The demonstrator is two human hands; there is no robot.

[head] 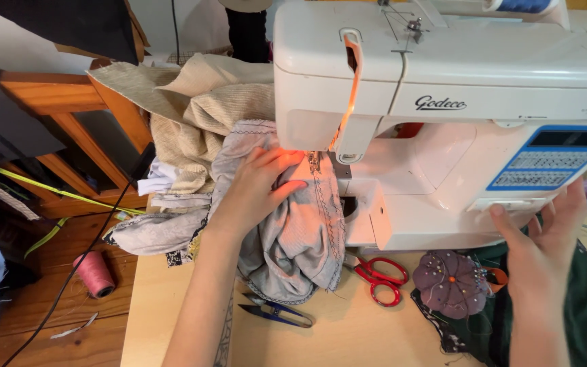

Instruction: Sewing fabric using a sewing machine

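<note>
Here the left hand lies flat, fingers pressed together, on the grey stitched fabric bunched against the white sewing machine, while the right hand, fingers loosely spread, touches the machine's front edge, leaving bare tabletop around the red scissors and thread snips.

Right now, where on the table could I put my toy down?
Bare table shows in front, between the blue snips and the purple pincushion, below the red scissors. It is crowded under the sewing machine, where the left hand presses grey fabric.
</note>
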